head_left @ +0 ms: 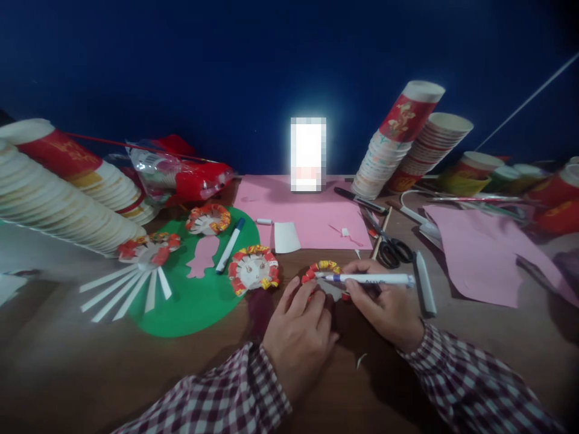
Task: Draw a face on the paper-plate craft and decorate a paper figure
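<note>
Just below and right of the frame's centre, the right hand [384, 308] is grasping a white marker [380, 279] above a red-and-yellow-edged paper piece [329, 265], which the left hand [301, 322] is touching, its grip unclear, while scissors [389, 248] are lying farther right.

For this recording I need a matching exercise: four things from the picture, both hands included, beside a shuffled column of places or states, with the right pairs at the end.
Things:
1. Right hand
2. Pink cutout
3. Scissors
4. Left hand

Places or states:
A. lying on the green sheet
B. touching the red-and-yellow-edged craft piece
C. lying just beyond the right hand
D. holding a white pen

Right pairs: 1-D, 2-A, 3-C, 4-B
</note>
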Demonstrator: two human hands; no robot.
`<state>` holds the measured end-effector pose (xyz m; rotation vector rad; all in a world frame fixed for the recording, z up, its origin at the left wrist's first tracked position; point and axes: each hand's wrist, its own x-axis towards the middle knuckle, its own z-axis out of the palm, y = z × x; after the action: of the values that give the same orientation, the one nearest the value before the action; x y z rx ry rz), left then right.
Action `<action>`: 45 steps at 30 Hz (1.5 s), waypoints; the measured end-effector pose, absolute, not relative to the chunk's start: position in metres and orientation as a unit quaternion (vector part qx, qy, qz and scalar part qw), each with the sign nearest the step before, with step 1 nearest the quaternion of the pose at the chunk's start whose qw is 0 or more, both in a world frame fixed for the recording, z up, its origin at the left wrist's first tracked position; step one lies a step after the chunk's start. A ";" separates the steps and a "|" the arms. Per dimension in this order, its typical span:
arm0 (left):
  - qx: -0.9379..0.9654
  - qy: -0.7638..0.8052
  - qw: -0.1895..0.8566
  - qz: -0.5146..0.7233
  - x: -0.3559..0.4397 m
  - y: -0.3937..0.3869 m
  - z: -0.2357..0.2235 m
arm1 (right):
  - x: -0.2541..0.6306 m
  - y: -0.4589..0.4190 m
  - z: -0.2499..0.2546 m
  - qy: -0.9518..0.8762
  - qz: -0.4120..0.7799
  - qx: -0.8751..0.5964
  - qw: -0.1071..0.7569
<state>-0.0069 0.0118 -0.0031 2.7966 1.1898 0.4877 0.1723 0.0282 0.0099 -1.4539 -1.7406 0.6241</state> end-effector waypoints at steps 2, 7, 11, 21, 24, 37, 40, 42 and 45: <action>0.908 0.386 0.029 0.159 -0.007 0.012 -0.003 | 0.173 0.028 0.011 -0.693 0.238 -0.565 0.381; 0.909 0.384 0.022 0.161 -0.007 0.012 -0.004 | 0.175 0.028 0.012 -0.720 0.199 -0.543 0.384; 0.910 0.382 0.018 0.158 -0.007 0.013 -0.005 | 0.176 0.028 0.010 -0.724 0.200 -0.529 0.394; 0.912 0.382 0.018 0.148 -0.008 0.013 -0.004 | 0.171 0.030 0.008 -0.712 0.207 -0.542 0.396; 0.911 0.383 0.022 0.152 -0.008 0.012 -0.004 | 0.171 0.029 0.008 -0.698 0.204 -0.561 0.396; 0.910 0.387 0.027 0.146 -0.007 0.013 -0.004 | 0.171 0.029 0.005 -0.705 0.224 -0.564 0.367; 0.910 0.388 0.028 0.142 -0.007 0.012 -0.004 | 0.173 0.029 0.004 -0.702 0.233 -0.566 0.364; 0.911 0.386 0.029 0.142 -0.007 0.013 -0.003 | 0.173 0.029 0.004 -0.703 0.236 -0.566 0.361; 0.910 0.387 0.030 0.142 -0.006 0.013 -0.002 | 0.173 0.030 0.003 -0.707 0.239 -0.563 0.355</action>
<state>-0.0064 0.0127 -0.0020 2.8068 1.1939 0.4370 0.1735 0.0295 0.0031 -1.4552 -1.8268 0.6188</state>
